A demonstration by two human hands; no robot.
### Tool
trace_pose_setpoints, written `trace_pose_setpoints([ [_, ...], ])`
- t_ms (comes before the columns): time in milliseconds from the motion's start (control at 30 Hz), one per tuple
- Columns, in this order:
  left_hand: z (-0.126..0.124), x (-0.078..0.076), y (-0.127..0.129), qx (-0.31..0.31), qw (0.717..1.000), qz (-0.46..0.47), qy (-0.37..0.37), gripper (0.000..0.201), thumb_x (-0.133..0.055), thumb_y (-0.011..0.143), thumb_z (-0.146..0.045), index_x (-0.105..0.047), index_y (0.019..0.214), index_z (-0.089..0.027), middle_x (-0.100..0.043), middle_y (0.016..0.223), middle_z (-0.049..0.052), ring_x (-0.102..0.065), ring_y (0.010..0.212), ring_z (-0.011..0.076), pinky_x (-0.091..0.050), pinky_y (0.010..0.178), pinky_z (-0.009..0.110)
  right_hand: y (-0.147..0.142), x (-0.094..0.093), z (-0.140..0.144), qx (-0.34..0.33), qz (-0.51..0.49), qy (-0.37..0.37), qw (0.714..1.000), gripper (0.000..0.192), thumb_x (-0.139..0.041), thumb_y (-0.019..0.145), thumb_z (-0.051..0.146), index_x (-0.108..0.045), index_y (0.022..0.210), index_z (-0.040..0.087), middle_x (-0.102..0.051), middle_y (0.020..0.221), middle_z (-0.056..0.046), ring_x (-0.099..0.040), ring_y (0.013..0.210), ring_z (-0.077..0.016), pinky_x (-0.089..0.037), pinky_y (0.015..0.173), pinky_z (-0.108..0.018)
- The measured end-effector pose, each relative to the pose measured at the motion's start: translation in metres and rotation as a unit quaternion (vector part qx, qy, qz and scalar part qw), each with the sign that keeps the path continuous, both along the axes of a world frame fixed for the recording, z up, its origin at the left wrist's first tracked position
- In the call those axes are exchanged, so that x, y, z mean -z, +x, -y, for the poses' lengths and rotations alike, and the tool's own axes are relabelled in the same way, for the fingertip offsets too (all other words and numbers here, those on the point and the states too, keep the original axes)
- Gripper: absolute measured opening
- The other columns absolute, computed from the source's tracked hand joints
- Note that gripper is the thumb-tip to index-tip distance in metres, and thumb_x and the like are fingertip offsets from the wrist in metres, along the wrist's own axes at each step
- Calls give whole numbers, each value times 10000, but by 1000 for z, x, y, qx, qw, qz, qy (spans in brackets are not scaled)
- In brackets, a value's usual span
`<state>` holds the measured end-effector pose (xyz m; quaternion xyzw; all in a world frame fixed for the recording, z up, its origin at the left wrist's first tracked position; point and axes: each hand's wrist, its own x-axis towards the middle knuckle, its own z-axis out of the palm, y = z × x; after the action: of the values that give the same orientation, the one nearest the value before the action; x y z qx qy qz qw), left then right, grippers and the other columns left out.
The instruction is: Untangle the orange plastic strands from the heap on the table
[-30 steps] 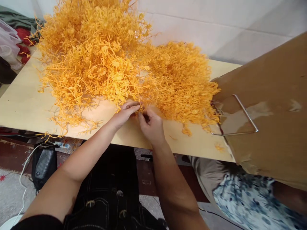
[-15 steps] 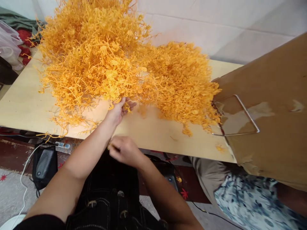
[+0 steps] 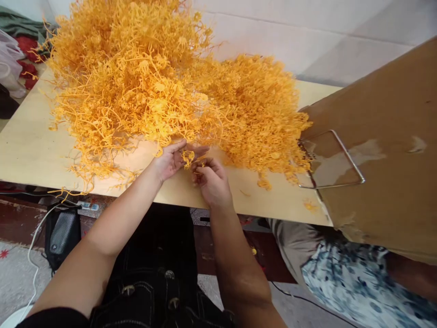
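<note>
Tangled orange sprigs [image 3: 177,95] heaped, wiry, between both hands.

A pale wooden table [image 3: 30,150] runs across the view, its far edge against a white wall [image 3: 307,36]. At the table's right end leans a brown cardboard box [image 3: 385,150], with a bent metal wire frame [image 3: 332,159] lying on its side. Below the box, beside the table, shows another person's blue-patterned clothing [image 3: 344,287]. Under the table's left end sits a black speaker [image 3: 61,237] on the floor, with a white cable [image 3: 32,253] beside it. Off the table's far left corner lie red pieces [image 3: 25,68] and green cloth [image 3: 20,25].
</note>
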<state>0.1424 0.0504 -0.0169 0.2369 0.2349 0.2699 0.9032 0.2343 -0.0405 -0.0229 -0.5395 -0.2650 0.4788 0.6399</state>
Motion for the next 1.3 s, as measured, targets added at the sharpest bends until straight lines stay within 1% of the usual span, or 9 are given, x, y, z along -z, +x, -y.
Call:
trace_pose_setpoints([
  [100, 0, 2, 0, 15, 1000, -1, 18, 293, -421, 814, -255, -618, 648, -114, -696, 913, 94, -594, 1020, 202, -417, 906, 314, -7, -5, -7, -23, -23, 10, 999, 148, -557, 685, 276, -440, 745, 207, -387, 559, 78, -324, 383, -24, -210, 350, -161],
  [167, 0, 2, 0, 23, 999, -1, 33, 287, -426, 809, -256, -648, 700, -110, -692, 952, 87, -561, 1075, 203, -380, 951, 311, -9, -7, -13, -40, 16, 20, 999, 188, -555, 730, 371, -456, 770, 216, -330, 544, 77, -292, 391, -32, -197, 352, -173],
  [300, 1, -1, 0, 18, 998, 18, 52, 306, -398, 825, -247, -667, 770, -111, -690, 967, 83, -532, 1115, 186, -343, 983, 299, -10, -4, -21, -26, 143, 62, 987, 242, -560, 742, 445, -490, 794, 219, -389, 597, 43, -402, 507, -71, -300, 418, -201],
  [467, 3, -6, 0, -1, 1000, 6, -24, 311, -381, 846, -252, -604, 670, -124, -694, 882, 88, -596, 989, 155, -401, 926, 300, -13, 1, -16, -42, 200, 76, 976, 228, -541, 769, 408, -496, 725, 189, -423, 646, 18, -435, 612, -93, -338, 496, -223],
  [667, 5, 2, 0, -13, 998, -7, -68, 314, -411, 848, -295, -501, 580, -157, -687, 752, 52, -640, 816, 147, -478, 789, 295, -21, 6, 2, -44, 272, 97, 957, 212, -471, 829, 361, -482, 716, 183, -390, 627, 22, -390, 589, -94, -320, 530, -243],
  [833, 10, 5, 1, -23, 997, -13, -70, 259, -451, 836, -330, -510, 665, -145, -690, 784, 77, -652, 818, 161, -474, 757, 270, -21, 8, 10, -49, 323, 97, 940, 204, -459, 843, 305, -458, 682, 181, -323, 579, 44, -307, 516, -75, -277, 498, -237],
  [1067, 18, -5, 4, -33, 996, -45, -73, 263, -418, 863, -285, -520, 683, -122, -665, 692, 73, -655, 843, 164, -450, 803, 269, -14, 3, 19, -80, 390, 120, 910, 127, -445, 852, 219, -497, 741, 185, -399, 596, 41, -363, 523, -69, -289, 495, -224],
  [1200, 15, -5, 8, -94, 989, -76, -90, 232, -458, 841, -232, -513, 640, -129, -622, 606, 19, -656, 786, 132, -446, 812, 248, -23, -2, 30, -75, 402, 134, 903, 168, -462, 832, 164, -446, 666, 184, -331, 560, 50, -318, 487, -59, -262, 460, -213],
  [1300, 9, -6, 6, -93, 986, -68, -120, 201, -464, 838, -233, -547, 687, -130, -639, 658, 24, -650, 821, 133, -453, 824, 267, -40, -6, 38, -144, 392, 174, 892, 177, -460, 814, 128, -426, 650, 185, -332, 557, 48, -322, 491, -60, -266, 468, -212],
])
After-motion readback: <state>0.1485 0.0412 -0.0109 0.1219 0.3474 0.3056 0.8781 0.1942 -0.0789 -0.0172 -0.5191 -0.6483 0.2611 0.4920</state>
